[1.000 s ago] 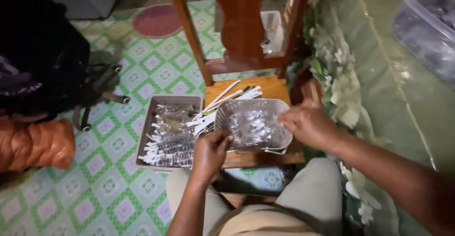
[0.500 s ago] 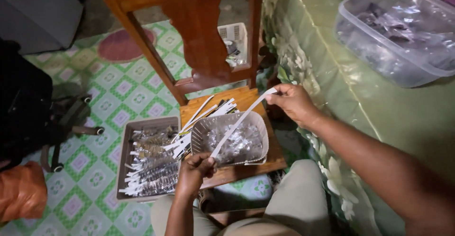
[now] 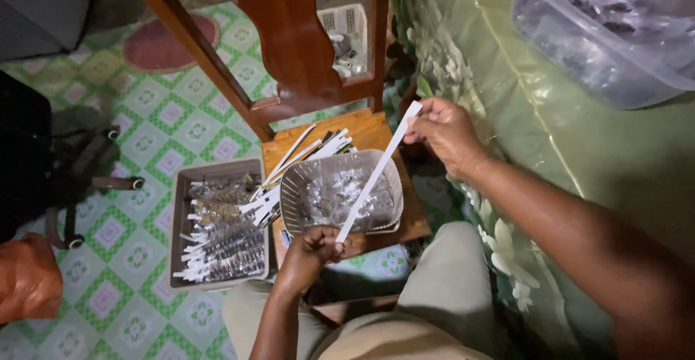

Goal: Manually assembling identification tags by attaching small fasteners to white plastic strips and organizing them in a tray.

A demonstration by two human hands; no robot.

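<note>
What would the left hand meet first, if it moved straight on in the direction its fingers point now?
Probably the mesh basket. The left hand pinches the lower end of the white strip beside the basket's near rim, fingers pointing up and away toward it. Depth is unclear from above, so it might pass over the rim.

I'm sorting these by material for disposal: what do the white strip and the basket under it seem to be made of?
White strip: probably paper or thin card, matte, flat, held taut between the left hand and right hand. Basket: likely moulded plastic, pale grey, with a fine slotted rim.
</note>
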